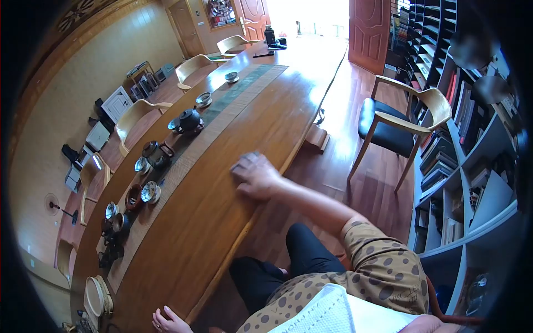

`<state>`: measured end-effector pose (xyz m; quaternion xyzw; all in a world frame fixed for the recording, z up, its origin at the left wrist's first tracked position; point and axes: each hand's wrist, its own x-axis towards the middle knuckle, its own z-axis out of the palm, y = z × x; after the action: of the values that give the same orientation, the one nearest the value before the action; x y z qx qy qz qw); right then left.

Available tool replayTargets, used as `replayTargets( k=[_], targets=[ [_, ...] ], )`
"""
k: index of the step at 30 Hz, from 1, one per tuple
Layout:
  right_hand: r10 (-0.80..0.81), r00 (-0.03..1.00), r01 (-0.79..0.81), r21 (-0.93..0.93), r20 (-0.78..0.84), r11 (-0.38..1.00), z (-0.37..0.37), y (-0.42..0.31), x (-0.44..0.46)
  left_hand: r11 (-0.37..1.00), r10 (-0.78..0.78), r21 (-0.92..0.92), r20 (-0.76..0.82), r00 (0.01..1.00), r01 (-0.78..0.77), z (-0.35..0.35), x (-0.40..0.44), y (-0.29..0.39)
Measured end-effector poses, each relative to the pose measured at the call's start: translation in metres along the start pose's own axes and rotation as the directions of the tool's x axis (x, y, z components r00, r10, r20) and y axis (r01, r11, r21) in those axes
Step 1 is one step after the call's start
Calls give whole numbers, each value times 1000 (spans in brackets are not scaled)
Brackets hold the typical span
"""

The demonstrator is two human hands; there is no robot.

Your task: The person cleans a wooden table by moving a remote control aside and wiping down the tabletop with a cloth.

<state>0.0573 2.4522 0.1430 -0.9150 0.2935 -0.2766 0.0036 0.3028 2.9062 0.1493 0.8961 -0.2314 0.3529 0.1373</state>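
Note:
My right hand (256, 176) rests palm down on the long wooden table (205, 222), near its edge, with the thumb apart from the fingers. The fingertips are slightly blurred, and no object shows in them. At the bottom edge of the view, my left hand (169, 321) lies on the near end of the table. Its fingers are stretched out and apart, and the wrist is cut off. Beyond my right hand, a woven runner (189, 150) carries a dark teapot (190, 119), a glass pot (157, 153) and a patterned lidded bowl (150, 191).
Round wooden trays (95, 297) stand at the table's near left corner. A wooden armchair with a black seat (383, 130) stands on the right, before grey shelves (463, 161) of books. More chairs (141, 114) line the far side. Past the table's far end is a bright open doorway (311, 19).

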Motion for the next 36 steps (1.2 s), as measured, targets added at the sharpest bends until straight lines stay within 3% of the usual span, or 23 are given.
replayTargets(
  k=[2,4,6,8,11,14,16,18,20,22,23,25,26,28,30,32,33,34,35,36],
  targets=[
    [-147,989,143,193,7,971,5,-76,-3,998,35,-44,56,998,-33,20,1,-20],
    [-226,974,221,252,-9,942,19,-147,-13,998,47,-53,97,994,-42,21,-2,-27],
    [-388,917,319,409,96,855,27,-206,-16,999,39,-29,117,992,-35,9,1,-15],
    [-515,852,416,467,100,780,31,-256,-27,999,43,-21,133,990,-41,1,1,-11],
    [-612,790,495,550,37,673,33,-285,-41,999,44,1,124,991,-44,0,0,-10],
    [-606,795,500,609,-41,615,44,-262,-36,998,51,-30,127,991,-48,4,-1,-17],
    [-559,815,557,469,-151,686,38,-228,-30,1000,30,-10,122,992,-29,8,-2,-20],
    [-483,874,462,404,-55,790,19,-182,-22,1000,12,8,103,995,-13,15,-4,-23],
    [-390,912,410,235,-127,881,16,-122,-16,1000,-5,2,127,992,4,13,-4,-22],
    [-250,965,231,198,74,953,-28,-65,-6,1000,-23,17,131,991,21,16,-6,-22],
    [-77,986,65,90,147,994,-29,-35,-2,999,-29,35,123,992,25,17,-7,-23],
    [116,989,-112,-44,92,993,-36,34,-5,997,-48,59,153,987,39,18,-6,-23],
    [239,970,-227,-166,54,960,-24,74,-8,997,-63,64,190,980,52,15,-4,-22],
    [499,860,-471,-207,109,857,-37,118,-6,996,-80,65,225,971,67,15,-3,-22],
    [638,753,-598,-240,159,765,-38,135,4,996,-80,58,220,972,68,17,-3,-23],
    [722,687,-689,-246,76,681,-13,124,24,993,-109,64,230,967,96,13,-4,-18],
    [631,770,-637,-161,-91,754,0,105,27,993,-110,63,231,967,98,13,-4,-18],
    [529,848,-524,-205,-35,827,-19,63,39,993,-108,62,231,967,96,14,-2,-18],
    [292,924,-340,-178,-248,924,7,42,47,994,-105,62,230,968,93,15,-1,-19],
    [283,958,-269,-194,47,943,-12,-10,64,994,-102,63,229,968,90,16,-2,-20]
  ],
)
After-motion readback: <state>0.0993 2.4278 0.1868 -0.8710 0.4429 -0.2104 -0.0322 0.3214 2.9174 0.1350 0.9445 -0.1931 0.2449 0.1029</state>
